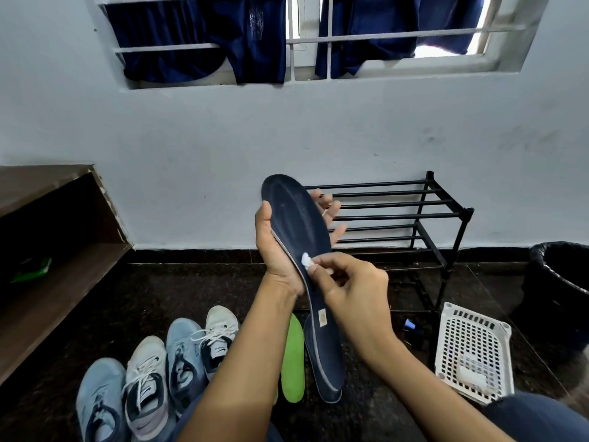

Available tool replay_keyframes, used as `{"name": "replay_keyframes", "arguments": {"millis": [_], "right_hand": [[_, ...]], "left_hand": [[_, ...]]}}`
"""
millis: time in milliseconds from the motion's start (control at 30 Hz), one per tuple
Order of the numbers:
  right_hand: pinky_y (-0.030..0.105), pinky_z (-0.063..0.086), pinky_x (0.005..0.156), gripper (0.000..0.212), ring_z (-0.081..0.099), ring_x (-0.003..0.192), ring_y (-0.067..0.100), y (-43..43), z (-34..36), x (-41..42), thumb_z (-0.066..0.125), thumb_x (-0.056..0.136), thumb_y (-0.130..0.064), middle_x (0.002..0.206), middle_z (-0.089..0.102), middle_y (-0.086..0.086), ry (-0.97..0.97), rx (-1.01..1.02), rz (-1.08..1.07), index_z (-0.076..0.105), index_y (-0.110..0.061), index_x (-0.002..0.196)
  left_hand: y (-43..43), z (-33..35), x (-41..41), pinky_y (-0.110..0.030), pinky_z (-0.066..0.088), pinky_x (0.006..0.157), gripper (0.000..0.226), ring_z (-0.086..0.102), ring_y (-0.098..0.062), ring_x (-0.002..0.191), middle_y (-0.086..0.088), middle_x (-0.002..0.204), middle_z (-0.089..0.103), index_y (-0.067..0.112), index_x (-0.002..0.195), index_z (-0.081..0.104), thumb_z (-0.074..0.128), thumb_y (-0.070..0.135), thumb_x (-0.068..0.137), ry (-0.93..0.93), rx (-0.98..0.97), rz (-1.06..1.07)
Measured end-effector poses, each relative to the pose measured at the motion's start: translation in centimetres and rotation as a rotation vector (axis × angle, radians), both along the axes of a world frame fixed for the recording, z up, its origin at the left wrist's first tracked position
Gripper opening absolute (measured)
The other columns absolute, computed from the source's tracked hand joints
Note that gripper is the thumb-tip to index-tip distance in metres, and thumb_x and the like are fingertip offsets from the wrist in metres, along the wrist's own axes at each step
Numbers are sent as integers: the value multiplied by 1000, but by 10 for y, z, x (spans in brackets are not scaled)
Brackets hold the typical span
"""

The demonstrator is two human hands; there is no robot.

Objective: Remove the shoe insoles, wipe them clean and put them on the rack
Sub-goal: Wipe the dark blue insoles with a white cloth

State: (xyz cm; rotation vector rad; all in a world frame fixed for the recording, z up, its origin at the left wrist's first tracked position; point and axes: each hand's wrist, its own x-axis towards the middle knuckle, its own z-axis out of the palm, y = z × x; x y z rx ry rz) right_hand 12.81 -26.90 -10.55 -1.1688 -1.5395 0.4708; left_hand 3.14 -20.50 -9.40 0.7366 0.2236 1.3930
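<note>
The wall [223, 138] fills the back, with a barred window [318, 39] hung with dark blue cloth [204, 36]. A wooden shelf [54, 250] stands at the left. The black rack [414, 215] stands against the wall, its bars bare. A black bin [561, 282] sits at the right, a white basket [475, 352] near it on the floor. Four shoes [153, 378] lie in a row at lower left. The left hand [277, 250] grips a dark insole [302, 237] upright in front of the rack, fingers wrapped behind it. Below it on the floor lie a second dark insole [325, 365] and a green insole [292, 362], side by side. The right hand [353, 288] pinches a small white wipe [306, 260] against the held insole's edge
</note>
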Motion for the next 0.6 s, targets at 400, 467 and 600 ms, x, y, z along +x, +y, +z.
{"name": "replay_keyframes", "arguments": {"millis": [400, 467, 600], "right_hand": [[2, 40, 66, 6, 63, 69, -1, 0, 5, 8, 75, 77, -15, 69, 70, -13, 54, -32, 5, 75, -21, 77], [1, 39, 66, 3, 62, 70, -1, 5, 6, 10, 76, 76, -16, 67, 69, -14, 23, 7, -23, 76, -19, 76], [3, 40, 67, 6, 62, 70, 2, 21, 8, 16, 76, 78, -21, 70, 70, -10, 81, 53, -133, 75, -16, 78]], "left_hand": [[-10, -4, 14, -38, 43, 102, 67, 61, -29, 107, -14, 100, 66, 4, 95, 68, 75, 59, 57, 118, -61, -3], [-11, -4, 14, -34, 48, 95, 65, 61, -27, 105, -14, 100, 66, 5, 95, 68, 74, 59, 58, 123, -52, -2], [-15, -2, 21, -33, 49, 89, 63, 61, -25, 99, -14, 97, 63, 4, 95, 67, 77, 53, 56, 113, -46, -35]]}}
